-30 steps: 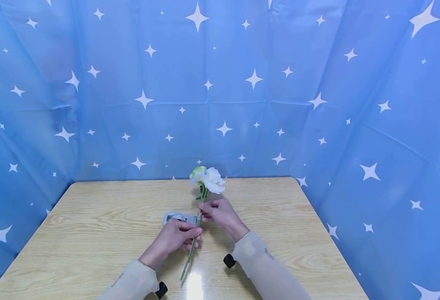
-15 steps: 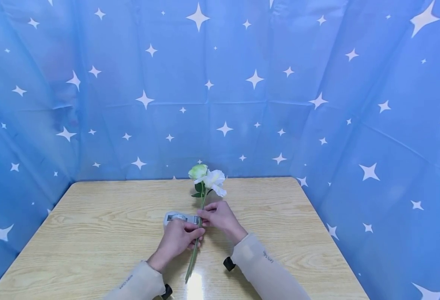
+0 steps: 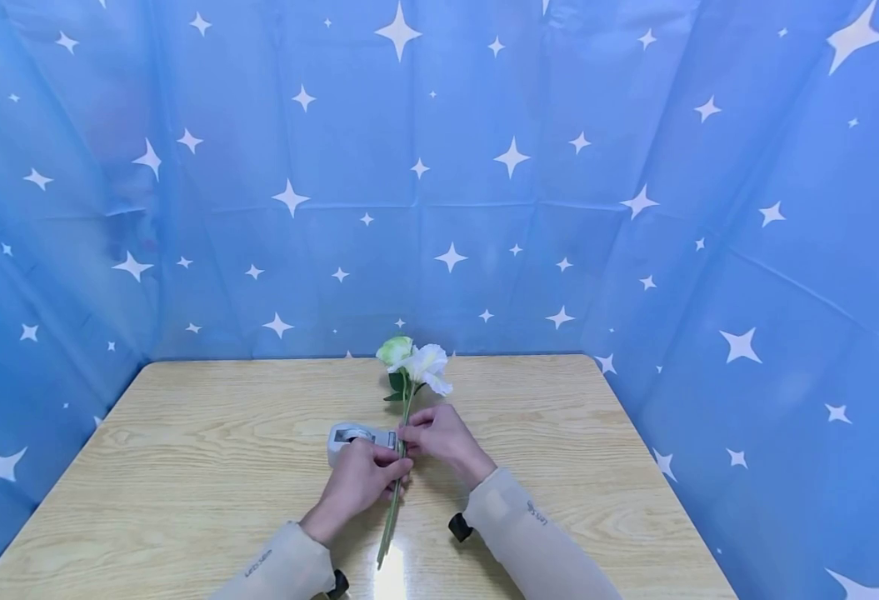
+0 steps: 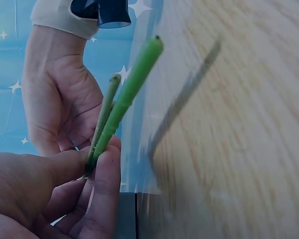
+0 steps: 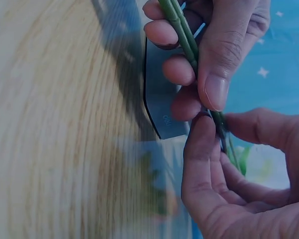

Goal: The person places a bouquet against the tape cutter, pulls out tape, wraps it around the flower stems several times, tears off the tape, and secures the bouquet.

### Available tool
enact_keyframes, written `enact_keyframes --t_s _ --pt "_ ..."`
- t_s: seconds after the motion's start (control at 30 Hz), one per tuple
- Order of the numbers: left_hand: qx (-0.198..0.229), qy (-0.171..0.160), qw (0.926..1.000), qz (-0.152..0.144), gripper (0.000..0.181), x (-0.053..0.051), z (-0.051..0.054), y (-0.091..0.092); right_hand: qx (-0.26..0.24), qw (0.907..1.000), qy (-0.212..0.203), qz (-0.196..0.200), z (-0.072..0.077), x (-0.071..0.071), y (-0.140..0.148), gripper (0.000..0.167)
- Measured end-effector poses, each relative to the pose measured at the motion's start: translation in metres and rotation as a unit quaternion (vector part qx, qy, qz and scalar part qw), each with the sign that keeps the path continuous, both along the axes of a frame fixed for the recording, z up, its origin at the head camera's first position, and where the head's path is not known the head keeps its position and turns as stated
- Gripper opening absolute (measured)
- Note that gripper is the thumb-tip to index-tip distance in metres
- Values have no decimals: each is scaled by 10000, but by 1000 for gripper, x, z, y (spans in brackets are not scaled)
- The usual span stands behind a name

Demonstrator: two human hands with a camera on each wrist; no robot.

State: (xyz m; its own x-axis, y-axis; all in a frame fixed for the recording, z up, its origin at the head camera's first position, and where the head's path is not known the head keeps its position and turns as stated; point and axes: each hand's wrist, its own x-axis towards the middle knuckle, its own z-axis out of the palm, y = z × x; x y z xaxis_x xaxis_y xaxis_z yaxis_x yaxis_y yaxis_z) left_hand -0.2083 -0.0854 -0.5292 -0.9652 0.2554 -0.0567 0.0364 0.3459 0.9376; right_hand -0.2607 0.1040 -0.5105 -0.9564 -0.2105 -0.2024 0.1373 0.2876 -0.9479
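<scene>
Two artificial flowers, one white [image 3: 427, 367] and one pale green [image 3: 396, 350], are held together over the table, blooms pointing away. Their green stems [image 3: 390, 529] run side by side toward the front. My left hand [image 3: 357, 477] pinches the stems between thumb and fingers, with the cut ends sticking out below, as the left wrist view shows. Just above it, my right hand [image 3: 446, 435] pinches the same stems, its fingertips close to the left hand's. A grey-white tape dispenser [image 3: 337, 446] stands behind the left hand, partly hidden by it. Whether tape lies on the stems is too small to tell.
The wood-grain table [image 3: 207, 467] stretches out on both sides of the hands. Blue curtains [image 3: 439, 167] with white stars enclose its back and sides. Black wrist cameras [image 3: 460, 527] sit under the cuffs.
My left hand has shifted slightly right along with the stems, and the stem ends have swung right. The blooms have turned a little, showing the pale green one more. The right hand stays nearly in place.
</scene>
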Motion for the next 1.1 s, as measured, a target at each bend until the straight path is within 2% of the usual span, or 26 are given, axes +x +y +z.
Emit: enact_keyframes --t_s 0.3,0.53,0.87,0.97,1.1 --pt "-155 -35 9999 41 15 -1 -4 2 1 9999 -107 26 -6 -4 1 18" --pt "-112 -84 9999 66 15 1 -4 3 -36 9999 -154 61 -10 -6 0 20" --pt "-64 -121 9999 43 16 1 -4 2 60 9998 -158 37 -7 -3 -2 17" --pt "-73 -162 9998 32 14 2 -4 2 294 9996 -10 39 -10 -4 -3 10" --pt "-152 -172 9997 40 11 3 -6 2 659 9977 176 14 -13 -4 -4 17"
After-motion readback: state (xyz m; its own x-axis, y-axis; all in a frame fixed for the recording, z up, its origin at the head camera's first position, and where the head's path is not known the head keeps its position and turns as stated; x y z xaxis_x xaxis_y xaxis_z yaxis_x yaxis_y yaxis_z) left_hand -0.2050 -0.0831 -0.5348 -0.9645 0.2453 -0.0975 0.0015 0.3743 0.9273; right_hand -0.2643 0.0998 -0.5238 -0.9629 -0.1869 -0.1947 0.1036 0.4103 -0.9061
